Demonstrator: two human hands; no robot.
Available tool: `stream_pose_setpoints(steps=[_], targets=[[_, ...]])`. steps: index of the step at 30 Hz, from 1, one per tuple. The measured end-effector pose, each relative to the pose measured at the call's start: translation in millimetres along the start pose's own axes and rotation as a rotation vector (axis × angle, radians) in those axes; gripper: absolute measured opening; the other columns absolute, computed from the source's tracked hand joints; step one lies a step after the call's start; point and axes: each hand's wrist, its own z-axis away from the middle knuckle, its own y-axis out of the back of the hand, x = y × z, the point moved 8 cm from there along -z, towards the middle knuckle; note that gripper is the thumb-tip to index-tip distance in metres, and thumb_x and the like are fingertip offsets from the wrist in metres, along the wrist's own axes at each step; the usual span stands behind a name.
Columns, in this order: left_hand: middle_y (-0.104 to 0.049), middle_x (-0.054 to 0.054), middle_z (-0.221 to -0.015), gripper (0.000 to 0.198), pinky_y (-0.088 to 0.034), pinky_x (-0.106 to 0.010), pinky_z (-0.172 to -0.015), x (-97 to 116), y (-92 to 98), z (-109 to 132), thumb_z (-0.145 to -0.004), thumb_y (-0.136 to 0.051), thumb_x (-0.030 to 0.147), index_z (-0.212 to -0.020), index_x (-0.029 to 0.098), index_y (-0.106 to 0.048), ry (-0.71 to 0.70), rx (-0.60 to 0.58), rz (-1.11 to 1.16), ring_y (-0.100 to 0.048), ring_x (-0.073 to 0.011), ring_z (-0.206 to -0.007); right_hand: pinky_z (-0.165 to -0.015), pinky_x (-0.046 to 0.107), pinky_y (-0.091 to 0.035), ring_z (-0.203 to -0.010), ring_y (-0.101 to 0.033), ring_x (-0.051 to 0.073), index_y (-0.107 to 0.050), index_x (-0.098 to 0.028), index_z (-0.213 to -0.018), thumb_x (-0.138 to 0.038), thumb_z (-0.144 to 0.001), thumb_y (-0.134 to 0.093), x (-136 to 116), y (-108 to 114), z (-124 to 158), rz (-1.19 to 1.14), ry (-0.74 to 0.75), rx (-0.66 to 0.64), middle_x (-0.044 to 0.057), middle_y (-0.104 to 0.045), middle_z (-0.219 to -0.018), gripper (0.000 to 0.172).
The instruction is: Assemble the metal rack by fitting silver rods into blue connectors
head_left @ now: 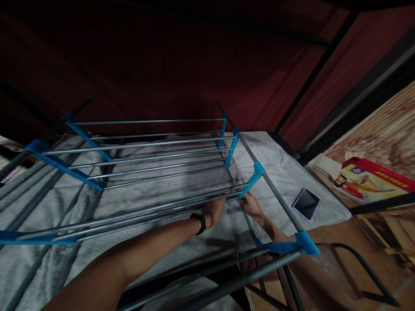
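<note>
A rack of grey metal tubes [155, 144] and blue plastic brackets lies across the bed, its rods running left to right. My left hand [214, 211], with a black band on its wrist, closes around a metal rod [181, 203] close to its right end. Just to the right, my right hand [252, 206] pinches the lower end of a blue bracket [253, 180], where the rods meet it. That bracket's upper end sits on a long side tube [281, 201]. The fingertips of both hands are partly hidden behind the rods and bracket.
A grey fuzzy blanket [282, 162] covers the bed under the rack. A phone [306, 204] lies on it at right. Beyond stand a red and yellow box [372, 179] and a dark metal frame [304, 86]. Another blue bracket [306, 243] is near my right forearm.
</note>
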Motion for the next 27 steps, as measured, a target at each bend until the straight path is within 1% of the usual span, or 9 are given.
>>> stream_pose_setpoints(steps=[3, 7, 10, 12, 15, 19, 23, 25, 27], targets=[[-0.074, -0.012, -0.129, 0.048, -0.047, -0.049, -0.118, 0, 1.6, -1, -0.089, -0.045, -0.004, -0.125, 0.017, -0.069, 0.031, 0.005, 0.003, -0.064, -0.0321, -0.127, -0.1, 0.051, -0.054, -0.107, -0.067, 0.031, -0.067, -0.022, -0.095, -0.026, -0.081, -0.061, -4, 2, 0, -0.013, 0.016, 0.005, 0.013, -0.07, -0.121, 0.016], [-0.07, -0.014, -0.141, 0.05, -0.043, -0.047, -0.122, 0, 1.0, -2, -0.091, -0.043, -0.004, -0.131, 0.014, -0.066, -0.003, 0.008, 0.032, -0.062, -0.0305, -0.134, -0.097, 0.048, -0.055, -0.101, -0.066, 0.029, -0.065, -0.024, -0.091, -0.028, -0.081, -0.062, -2, 2, -1, -0.012, 0.0, -0.008, 0.01, -0.072, -0.115, 0.012], [-0.071, -0.016, -0.139, 0.049, -0.045, -0.049, -0.12, -8, -3.7, -4, -0.092, -0.043, 0.0, -0.132, 0.013, -0.067, -0.003, -0.007, 0.063, -0.063, -0.0325, -0.131, -0.099, 0.048, -0.054, -0.104, -0.066, 0.029, -0.066, -0.025, -0.092, -0.027, -0.081, -0.062, 1, 2, -1, -0.013, 0.004, -0.005, 0.01, -0.072, -0.116, 0.012], [-0.072, -0.015, -0.137, 0.05, -0.046, -0.051, -0.119, -14, -6.9, -7, -0.091, -0.044, 0.002, -0.133, 0.015, -0.068, 0.001, -0.016, 0.104, -0.064, -0.0339, -0.129, -0.101, 0.048, -0.054, -0.107, -0.066, 0.03, -0.066, -0.025, -0.092, -0.026, -0.081, -0.062, 2, 1, 0, -0.015, 0.004, 0.0, 0.01, -0.071, -0.118, 0.012], [-0.073, -0.011, -0.138, 0.056, -0.044, -0.056, -0.121, -22, -10.7, -11, -0.087, -0.05, 0.005, -0.137, 0.021, -0.069, 0.014, -0.039, 0.162, -0.062, -0.0369, -0.132, -0.103, 0.05, -0.053, -0.112, -0.066, 0.031, -0.068, -0.026, -0.095, -0.026, -0.081, -0.062, 3, 0, 0, -0.029, 0.013, 0.012, 0.01, -0.071, -0.123, 0.015], [-0.073, -0.008, -0.14, 0.064, -0.038, -0.062, -0.126, -27, -14.1, -12, -0.088, -0.055, 0.014, -0.15, 0.028, -0.062, 0.053, -0.088, 0.192, -0.057, -0.0405, -0.14, -0.104, 0.052, -0.054, -0.112, -0.067, 0.032, -0.072, -0.025, -0.097, -0.028, -0.08, -0.062, 1, 1, 0, -0.028, 0.038, 0.04, 0.01, -0.072, -0.121, 0.019], [-0.068, -0.008, -0.149, 0.068, -0.033, -0.062, -0.129, -27, -16.6, -12, -0.09, -0.052, 0.016, -0.156, 0.03, -0.055, 0.051, -0.12, 0.167, -0.052, -0.0394, -0.146, -0.104, 0.054, -0.055, -0.111, -0.067, 0.033, -0.073, -0.029, -0.093, -0.03, -0.078, -0.063, 1, 2, -1, -0.05, 0.038, 0.064, 0.009, -0.073, -0.117, 0.018], [-0.066, -0.008, -0.151, 0.067, -0.034, -0.06, -0.129, -26, -16.8, -13, -0.089, -0.051, 0.013, -0.155, 0.029, -0.056, 0.028, -0.122, 0.142, -0.053, -0.0379, -0.146, -0.103, 0.054, -0.055, -0.111, -0.067, 0.033, -0.073, -0.031, -0.095, -0.032, -0.078, -0.065, 1, 3, -1, -0.064, 0.038, 0.073, 0.009, -0.073, -0.118, 0.02], [-0.066, -0.009, -0.15, 0.062, -0.037, -0.056, -0.128, -25, -16.0, -14, -0.09, -0.049, 0.011, -0.149, 0.025, -0.061, 0.01, -0.122, 0.132, -0.056, -0.0362, -0.144, -0.105, 0.053, -0.055, -0.112, -0.066, 0.033, -0.073, -0.031, -0.098, -0.033, -0.078, -0.066, 1, 3, -1, -0.066, 0.031, 0.061, 0.008, -0.073, -0.119, 0.022]])
